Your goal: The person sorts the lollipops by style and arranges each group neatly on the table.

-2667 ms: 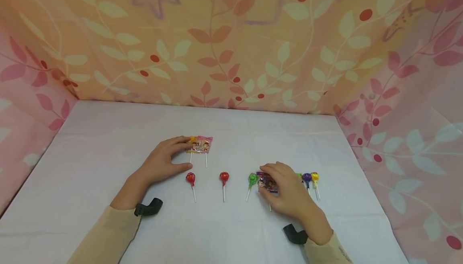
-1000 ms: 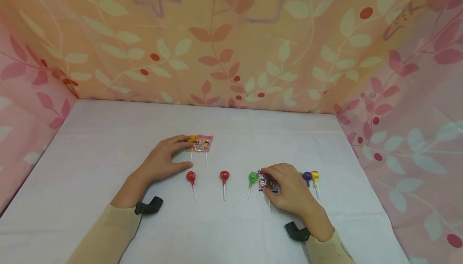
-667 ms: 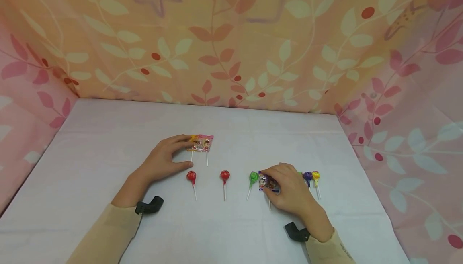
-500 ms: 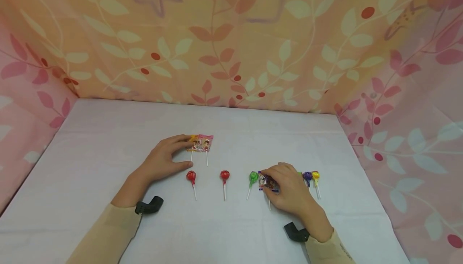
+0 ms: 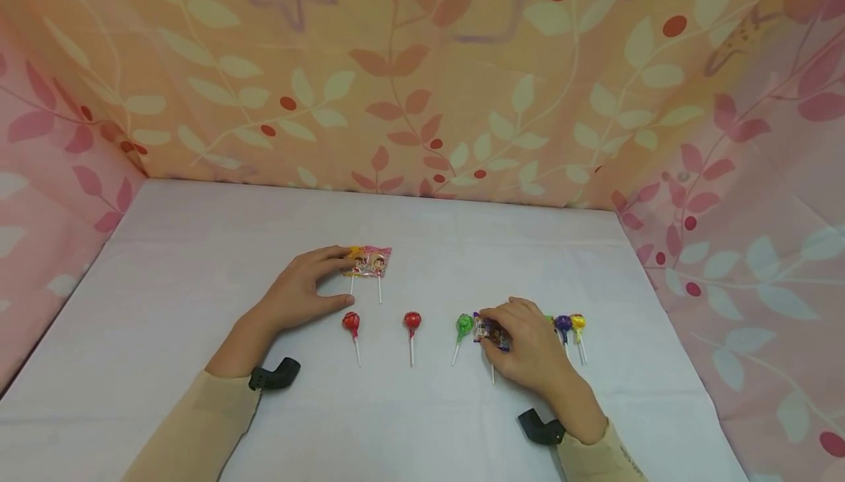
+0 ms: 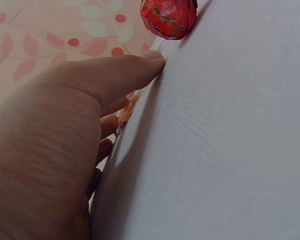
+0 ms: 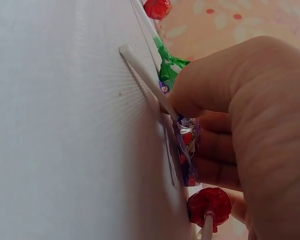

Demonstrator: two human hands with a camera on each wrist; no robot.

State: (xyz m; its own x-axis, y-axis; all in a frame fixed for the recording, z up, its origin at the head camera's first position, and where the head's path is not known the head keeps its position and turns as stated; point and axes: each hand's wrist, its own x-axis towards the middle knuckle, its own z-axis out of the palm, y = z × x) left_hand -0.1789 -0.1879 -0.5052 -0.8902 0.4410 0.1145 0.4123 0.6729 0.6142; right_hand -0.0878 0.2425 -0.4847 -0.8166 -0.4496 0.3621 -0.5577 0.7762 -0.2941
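Two flat-packed lollipops in yellow and pink wrappers (image 5: 372, 262) lie side by side on the white cloth. The extended fingers of my left hand (image 5: 300, 287) rest over the yellow one's edge, with the thumb apart below. My right hand (image 5: 531, 346) pinches a purple-wrapped lollipop (image 5: 484, 329) between thumb and fingers; its white stick (image 7: 145, 77) points toward the person. Just left of it lies a green lollipop (image 5: 464, 324). Further left are two red lollipops, one in the middle (image 5: 412, 320) and one under the left thumb (image 5: 351, 322).
Right of my right hand lie a dark purple lollipop (image 5: 562, 323) and a yellow one (image 5: 578, 322), with a green one partly hidden. A red lollipop (image 7: 210, 206) shows beside the fingers in the right wrist view. Patterned curtains (image 5: 422, 86) enclose the table.
The right thumb has drawn slightly inward at the purple wrapper, which has shifted a little to the right. My left hand and the other lollipops stay in place.
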